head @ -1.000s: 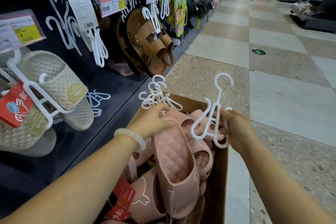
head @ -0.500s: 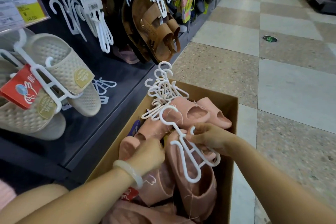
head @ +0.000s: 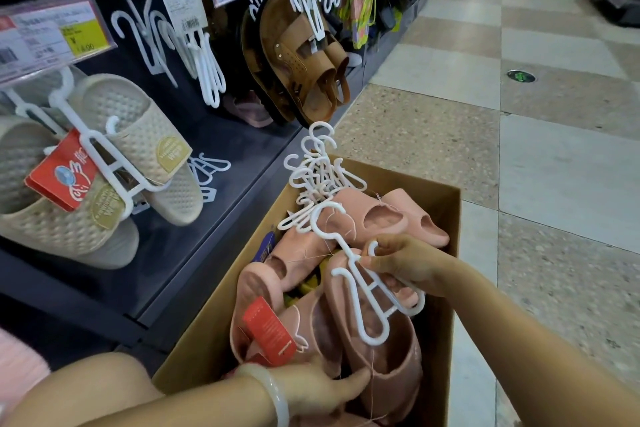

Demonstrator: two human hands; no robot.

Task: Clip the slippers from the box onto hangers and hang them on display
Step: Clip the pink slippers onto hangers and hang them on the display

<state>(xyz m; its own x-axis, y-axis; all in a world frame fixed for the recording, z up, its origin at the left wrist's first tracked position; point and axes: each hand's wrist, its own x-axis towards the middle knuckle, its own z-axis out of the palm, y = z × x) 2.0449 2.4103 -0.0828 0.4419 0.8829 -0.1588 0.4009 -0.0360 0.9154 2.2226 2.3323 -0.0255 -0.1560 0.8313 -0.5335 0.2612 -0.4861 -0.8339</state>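
Observation:
An open cardboard box (head: 446, 218) on the floor holds several pink slippers and a tangled bunch of white hangers (head: 317, 180) at its far end. My right hand (head: 408, 262) grips one white hanger (head: 363, 291) and presses it against a pink slipper pair (head: 384, 354) in the near part of the box. My left hand (head: 318, 388), with a pale bangle on its wrist, holds the near end of that pink pair. A red tag (head: 268, 331) sticks up beside it.
A dark display wall on the left carries beige slippers (head: 138, 135) on a hanger, brown sandals (head: 304, 55), empty white hangers (head: 204, 62) and price labels (head: 52, 31). Tiled aisle floor (head: 554, 166) stretches to the right of the box.
My left hand has slid back toward me to the near end of the pink pair. The right hand keeps the hanger on the slippers. The view has shifted slightly.

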